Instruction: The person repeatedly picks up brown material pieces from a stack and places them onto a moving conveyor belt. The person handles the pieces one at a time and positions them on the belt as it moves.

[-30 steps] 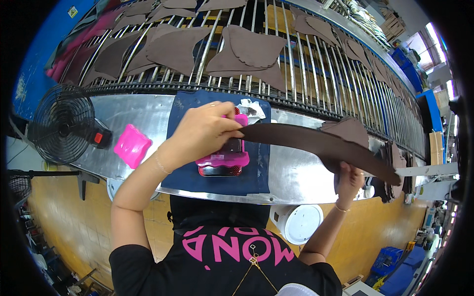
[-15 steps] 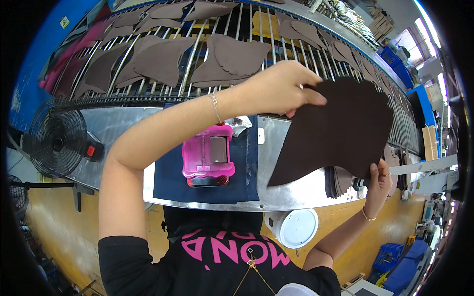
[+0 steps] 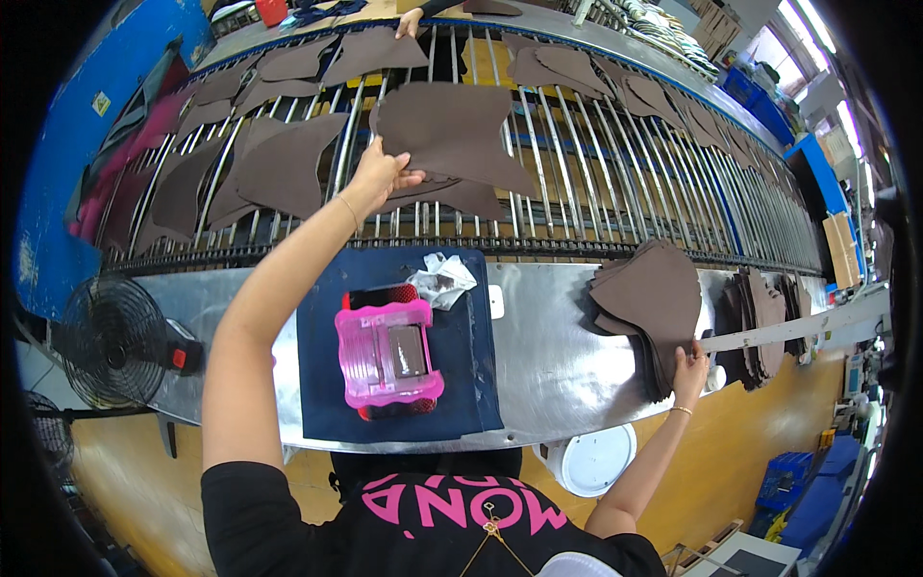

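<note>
My left hand [image 3: 383, 176] pinches the near-left edge of a brown flat cut piece [image 3: 447, 130], which looks like leather or sheet material. That piece lies over the metal roller rack, partly covering other brown pieces [image 3: 471, 198]. At the right, the fingers of my right hand [image 3: 690, 373] are closed on the lower corner of a fanned stack of similar brown pieces [image 3: 659, 288] on the metal table. How many sheets they grip is hidden. Between my arms sits a pink roller device [image 3: 386, 354] with a brown strip in it, on a dark blue cloth [image 3: 461, 385].
Another person's hand [image 3: 411, 21] touches a brown piece [image 3: 375, 55] on the rack's far side. A black wire fan [image 3: 115, 332] stands left. More stacked pieces [image 3: 764, 322] and a pale metal bar [image 3: 798, 327] are at right. Below the table edge is a white bucket [image 3: 598, 460].
My left hand has carried a brown piece left onto the rack. My right hand has gone from that piece to the stack's lower corner. The other person's hand has come into view.
</note>
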Demonstrator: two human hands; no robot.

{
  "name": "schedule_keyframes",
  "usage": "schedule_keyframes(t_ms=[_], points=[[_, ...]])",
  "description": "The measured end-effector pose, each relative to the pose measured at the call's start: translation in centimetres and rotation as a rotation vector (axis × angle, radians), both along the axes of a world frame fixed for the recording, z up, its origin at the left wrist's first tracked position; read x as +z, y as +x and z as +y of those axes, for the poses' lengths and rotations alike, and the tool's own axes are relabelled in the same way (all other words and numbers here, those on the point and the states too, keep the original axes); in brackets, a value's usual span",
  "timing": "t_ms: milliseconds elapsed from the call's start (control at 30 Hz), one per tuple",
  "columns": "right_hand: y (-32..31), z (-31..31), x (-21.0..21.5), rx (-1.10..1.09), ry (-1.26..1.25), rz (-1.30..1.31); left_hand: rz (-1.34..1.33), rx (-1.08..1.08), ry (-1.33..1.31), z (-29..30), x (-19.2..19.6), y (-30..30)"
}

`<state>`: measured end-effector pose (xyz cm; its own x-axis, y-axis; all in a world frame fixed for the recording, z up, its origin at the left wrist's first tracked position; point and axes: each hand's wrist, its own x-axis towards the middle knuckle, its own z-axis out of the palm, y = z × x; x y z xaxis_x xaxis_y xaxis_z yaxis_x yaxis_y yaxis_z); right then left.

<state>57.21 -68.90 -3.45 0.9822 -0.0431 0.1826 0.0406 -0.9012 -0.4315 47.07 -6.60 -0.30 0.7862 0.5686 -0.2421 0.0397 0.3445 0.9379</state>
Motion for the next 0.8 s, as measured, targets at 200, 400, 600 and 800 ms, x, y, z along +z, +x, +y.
schedule_keyframes(t_ms=[200,400,600,800], points=[[0.4,-0.4,-2.1,-0.115,-0.120,0.012,0.051,-0.029,-0.034,1.7,-4.9,1.8],[-0.2,2.5,1.0,-0.335,-0.186,0.165,0.085,0.029,-0.058,1.9,-7.3,3.5],[0.0,2.3,0.4,-0.284,-0.194,0.043,0.183,0.086,-0.011,4.0,-8.2,2.4],[-1.0,0.5,0.7,-0.048,-0.071,-0.002,0.249,0.042,0.210,3.7,-3.7,-1.6]])
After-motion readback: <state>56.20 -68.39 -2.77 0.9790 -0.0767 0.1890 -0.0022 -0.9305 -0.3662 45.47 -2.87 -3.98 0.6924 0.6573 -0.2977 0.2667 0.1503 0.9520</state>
